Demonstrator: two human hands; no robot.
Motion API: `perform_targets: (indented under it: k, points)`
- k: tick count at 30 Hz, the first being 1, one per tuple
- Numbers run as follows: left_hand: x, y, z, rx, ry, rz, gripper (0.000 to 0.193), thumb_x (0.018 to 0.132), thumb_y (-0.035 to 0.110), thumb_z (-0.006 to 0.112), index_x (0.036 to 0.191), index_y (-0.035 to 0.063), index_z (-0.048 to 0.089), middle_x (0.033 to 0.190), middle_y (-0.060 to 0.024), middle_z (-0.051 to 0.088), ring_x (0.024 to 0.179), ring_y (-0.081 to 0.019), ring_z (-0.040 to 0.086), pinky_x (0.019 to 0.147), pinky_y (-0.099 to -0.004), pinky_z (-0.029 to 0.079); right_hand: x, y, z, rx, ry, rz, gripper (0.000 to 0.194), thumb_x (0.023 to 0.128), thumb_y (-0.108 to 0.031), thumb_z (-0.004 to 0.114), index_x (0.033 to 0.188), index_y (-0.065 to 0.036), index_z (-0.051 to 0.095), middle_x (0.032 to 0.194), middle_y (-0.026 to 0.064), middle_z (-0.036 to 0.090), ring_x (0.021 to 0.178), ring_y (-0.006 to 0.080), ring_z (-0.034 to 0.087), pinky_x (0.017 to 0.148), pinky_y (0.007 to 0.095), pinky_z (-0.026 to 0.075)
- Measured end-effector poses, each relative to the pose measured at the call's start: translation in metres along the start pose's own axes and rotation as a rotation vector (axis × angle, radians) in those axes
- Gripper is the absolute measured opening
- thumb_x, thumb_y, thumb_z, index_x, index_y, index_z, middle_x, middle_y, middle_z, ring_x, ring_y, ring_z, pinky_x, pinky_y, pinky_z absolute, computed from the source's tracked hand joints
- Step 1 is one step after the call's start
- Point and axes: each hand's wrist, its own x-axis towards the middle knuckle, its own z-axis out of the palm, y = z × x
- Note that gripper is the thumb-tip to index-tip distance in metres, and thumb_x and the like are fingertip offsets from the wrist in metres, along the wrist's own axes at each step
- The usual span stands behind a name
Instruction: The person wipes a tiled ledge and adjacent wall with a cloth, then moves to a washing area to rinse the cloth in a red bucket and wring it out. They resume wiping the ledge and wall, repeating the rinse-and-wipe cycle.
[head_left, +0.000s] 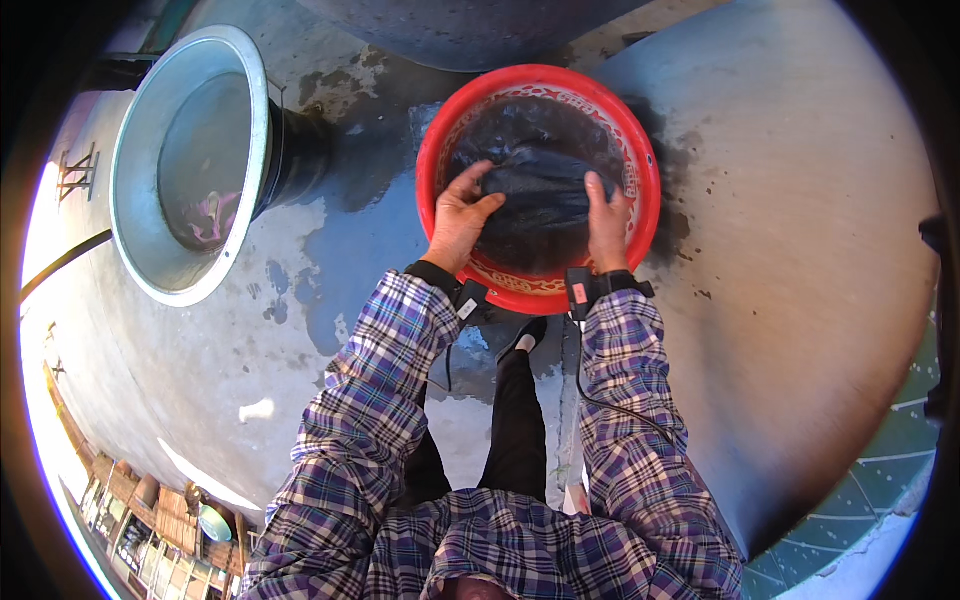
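Note:
A red plastic basin (649, 142) with a patterned inner wall holds dark water. Dark wet cloth (536, 187) lies in it, partly under the surface. On the basin's left side is my left hand (466, 214), its thumb and fingers spread at the cloth's edge; whether they pinch any cloth is unclear. Opposite it, my right hand (607, 217) rests at the cloth's right edge, thumb raised, the other fingers partly hidden behind it. Both wrists wear black straps with small devices.
To the left stands a large pale basin (259, 112) with water and something pinkish inside, on a dark support. A big rounded vessel (480, 30) is beyond the red basin. The concrete floor (285, 360) has wet patches. A wall (787, 187) rises at right.

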Motion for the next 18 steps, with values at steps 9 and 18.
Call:
perform_targets:
  k: [9,18]
  points:
    - [-0.006,-0.013,-0.011,0.35,0.146,0.054,0.084,0.072,-0.019,0.058,0.146,0.0133,0.033,0.149,-0.0135,0.027,0.135,-0.0293,0.031,0.103,-0.0322,0.037,-0.001,0.045,-0.061,-0.998,-0.296,0.193,0.071,0.078,-0.038,0.072,0.133,-0.002,0.046,0.123,0.0209,0.057,0.115,0.0354,0.053,0.097,0.0407,0.043]
    - [0.005,-0.015,0.005,-0.206,0.166,-0.557,0.071,0.094,0.046,0.051,0.15,0.0199,0.016,0.156,-0.0094,0.017,0.141,-0.0302,0.02,0.107,-0.0568,0.022,-0.009,-0.001,0.068,-0.041,-0.435,0.071,0.043,0.083,-0.033,0.07,0.11,-0.001,0.062,0.093,0.0145,0.068,0.081,0.0228,0.065,0.076,0.0344,0.05]
